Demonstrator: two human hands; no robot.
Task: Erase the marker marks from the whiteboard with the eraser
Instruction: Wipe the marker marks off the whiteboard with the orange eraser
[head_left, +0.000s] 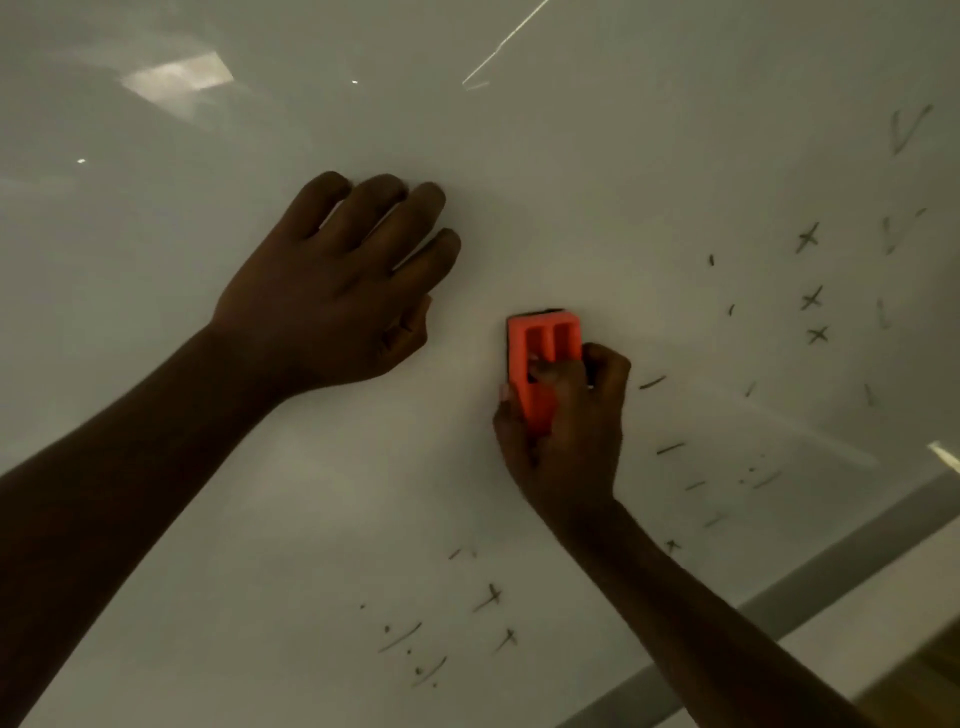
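A glossy whiteboard (571, 171) fills most of the view. My right hand (563, 431) grips an orange eraser (543, 343) and presses it flat against the board near the middle. My left hand (337, 280) lies flat on the board to the eraser's left, fingers slightly apart, holding nothing. Dark marker marks remain: several crosses (810, 299) and ticks at the right, short dashes (670, 448) right of my right hand, and crosses, dots and slashes (488, 597) low in the middle. The board around and above the eraser shows no marks.
The whiteboard's grey frame (810, 582) runs diagonally across the lower right corner, with a pale wall strip and a brownish surface (930, 670) beyond it. Ceiling lights reflect in the board at the upper left (176, 78).
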